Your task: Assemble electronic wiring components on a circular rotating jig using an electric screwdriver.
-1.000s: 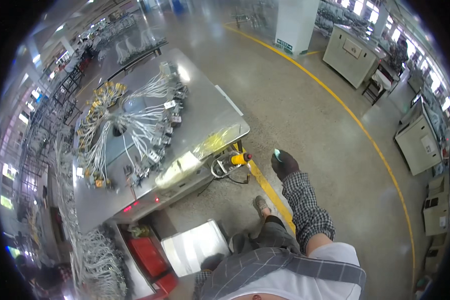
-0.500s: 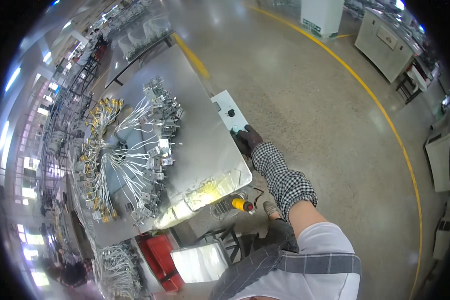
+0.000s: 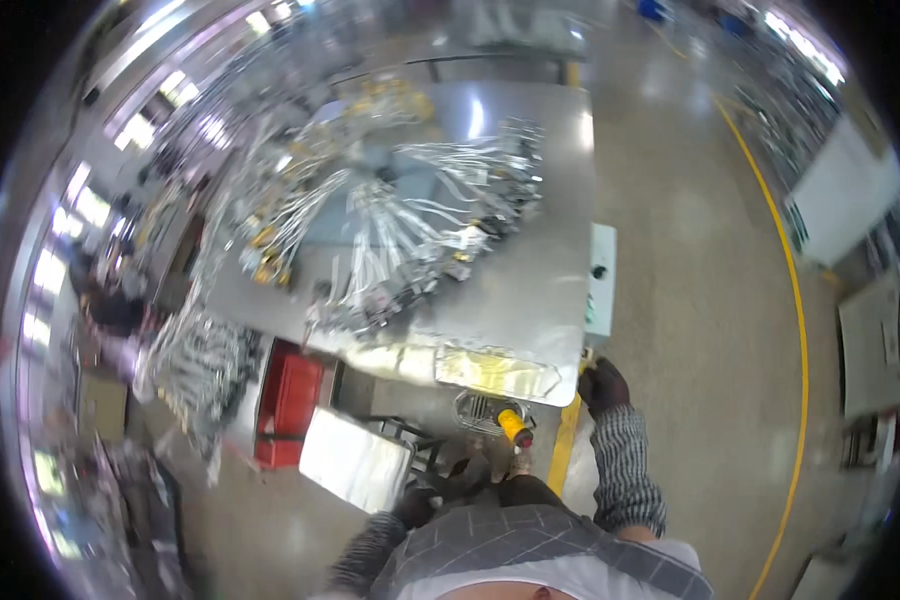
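Observation:
My right hand [image 3: 605, 386], in a dark glove with a checked sleeve, is beside the table's near right corner. Its fingers are bent around something small and yellowish, too blurred to name. Just beyond it, a pale panel [image 3: 602, 285] with a black knob-like part sticks out from the right edge of the metal table [image 3: 530, 310]. My left hand [image 3: 417, 508], also in a dark glove, is low by my lap, near the white-topped stool [image 3: 355, 460]; its fingers are smeared and partly hidden. On the table lies a fan of white wire harnesses [image 3: 370, 220] with metal boxes and yellowish ends.
A yellow cylinder with a red end [image 3: 513, 427] sits by a wire basket [image 3: 480, 412] under the table's front edge. Left of the stool stands a red bin [image 3: 292, 395]. More wire bundles [image 3: 205, 360] hang at the left. A yellow floor line [image 3: 802, 330] runs along the right.
My view has swung to the right, so the table appears turned. My right hand has left the pale panel and come back toward the table corner. My left hand has come into view.

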### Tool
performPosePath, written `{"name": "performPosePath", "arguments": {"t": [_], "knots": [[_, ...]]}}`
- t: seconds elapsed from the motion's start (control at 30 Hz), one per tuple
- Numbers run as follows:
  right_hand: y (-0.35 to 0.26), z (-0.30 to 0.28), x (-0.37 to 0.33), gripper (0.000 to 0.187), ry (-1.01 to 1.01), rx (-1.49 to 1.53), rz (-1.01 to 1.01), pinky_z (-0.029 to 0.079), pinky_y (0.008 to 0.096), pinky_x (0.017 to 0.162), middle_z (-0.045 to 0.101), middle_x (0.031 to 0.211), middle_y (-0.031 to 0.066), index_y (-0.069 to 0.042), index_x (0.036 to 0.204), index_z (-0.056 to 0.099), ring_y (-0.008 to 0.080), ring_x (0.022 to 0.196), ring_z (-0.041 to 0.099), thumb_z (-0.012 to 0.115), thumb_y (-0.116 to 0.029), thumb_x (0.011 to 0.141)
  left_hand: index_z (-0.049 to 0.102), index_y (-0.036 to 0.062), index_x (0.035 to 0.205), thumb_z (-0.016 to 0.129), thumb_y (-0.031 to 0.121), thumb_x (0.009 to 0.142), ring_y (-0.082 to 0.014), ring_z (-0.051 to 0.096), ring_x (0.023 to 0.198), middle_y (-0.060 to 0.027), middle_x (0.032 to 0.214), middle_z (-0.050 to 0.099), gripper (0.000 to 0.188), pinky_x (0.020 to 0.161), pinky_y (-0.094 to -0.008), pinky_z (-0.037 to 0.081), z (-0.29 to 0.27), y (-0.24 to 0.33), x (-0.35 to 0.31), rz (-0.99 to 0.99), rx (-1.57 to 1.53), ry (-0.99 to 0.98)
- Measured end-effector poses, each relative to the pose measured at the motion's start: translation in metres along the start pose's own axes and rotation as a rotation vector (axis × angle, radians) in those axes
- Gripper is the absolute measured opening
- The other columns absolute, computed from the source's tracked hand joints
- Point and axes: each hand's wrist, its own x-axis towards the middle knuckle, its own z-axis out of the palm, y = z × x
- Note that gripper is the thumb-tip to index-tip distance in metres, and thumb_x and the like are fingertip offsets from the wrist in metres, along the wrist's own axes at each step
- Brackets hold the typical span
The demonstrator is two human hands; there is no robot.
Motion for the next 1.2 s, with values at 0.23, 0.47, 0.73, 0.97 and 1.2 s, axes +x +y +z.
{"name": "performPosePath", "arguments": {"t": [0.23,0.47,0.73,0.97,1.2], "knots": [[-0.044,-0.058,-0.031,0.025,0.151,0.067,0.223,0.054,0.042,0.076,0.065,0.087,0.0177,0.003,0.108,0.059,0.033,0.083,0.064,0.058,-0.017,0.093,0.066,0.0095,0.123,0.069,0.03,0.087,-0.0339,0.067,0.096,-0.0192,0.109,0.069,0.041,0.086,-0.0423,0.051,-0.071,0.061,-0.02,-0.247,-0.221,-0.074],[-0.168,0.056,-0.037,0.041,0.582,-0.025,0.07,0.052,0.029,0.063,0.059,0.089,0.0078,0.003,0.13,0.053,0.017,0.076,0.06,0.062,-0.013,0.093,0.064,0.0054,0.117,0.062,0.027,0.093,-0.03,0.067,0.099,-0.0175,0.107,0.07,0.032,0.086,-0.0376,0.051,-0.127,0.037,-0.015,-0.3,-0.419,0.867],[-0.276,0.163,0.012,0.039,0.405,-0.386,-0.389,0.051,0.0247,0.071,0.064,0.106,0.009,0.002,0.133,0.055,0.0134,0.083,0.06,0.061,-0.009,0.096,0.057,0.0031,0.132,0.067,0.018,0.091,-0.0337,0.06,0.121,-0.0203,0.128,0.062,0.045,0.103,-0.0411,0.046,-0.399,0.135,0.104,0.291,0.287,1.018],[-0.302,0.301,0.1,0.04,0.161,-1.056,-0.675,0.051,0.0314,0.091,0.066,0.122,0.0133,0.001,0.133,0.056,0.0189,0.108,0.063,0.06,-0.003,0.093,0.057,0.0034,0.126,0.065,0.038,0.088,-0.0409,0.064,0.079,-0.0231,0.091,0.065,0.052,0.072,-0.0436,0.053,-0.434,0.126,0.255,0.614,0.298,0.154],[-0.252,0.45,0.261,0.069,0.183,-1.414,-0.135,0.046,0.0421,0.103,0.062,0.131,0.0198,-0.01,0.143,0.048,0.031,0.121,0.061,0.064,-0.05,0.09,0.069,0.0057,0.109,0.063,0.056,0.086,-0.0391,0.065,0.105,-0.0227,0.114,0.067,0.055,0.091,-0.048,0.05,-0.551,0.166,0.286,0.534,0.547,-0.179]]}}
